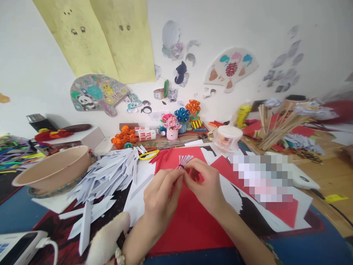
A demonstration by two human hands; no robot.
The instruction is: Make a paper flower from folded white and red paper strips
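Strip bundle: a small fan-topped bundle of narrow white and dark-edged strips, seemingly paper (186,159), is held in the grip, its flared ends up and away from the wearer
Band: a thin dark tie (181,167) circles the bundle right at the fingertips
Left hand: the left hand (162,193) grasps the bundle just below the tie, thumb against forefinger
Right hand: the right hand (205,182) pinches the bundle at the tie's right side; whether strip or tie lies between its fingertips, I cannot tell
Red sheet: a flat, bright red paper sheet (193,228) lies beneath the grip
White pile: a heap of folded white paper strips (110,176) lies left of the grip, well apart
Handling: in my judgement, the left pinch should stay firm close under the tie, the right should work in small moves, and the flared ends should stay uncrushed
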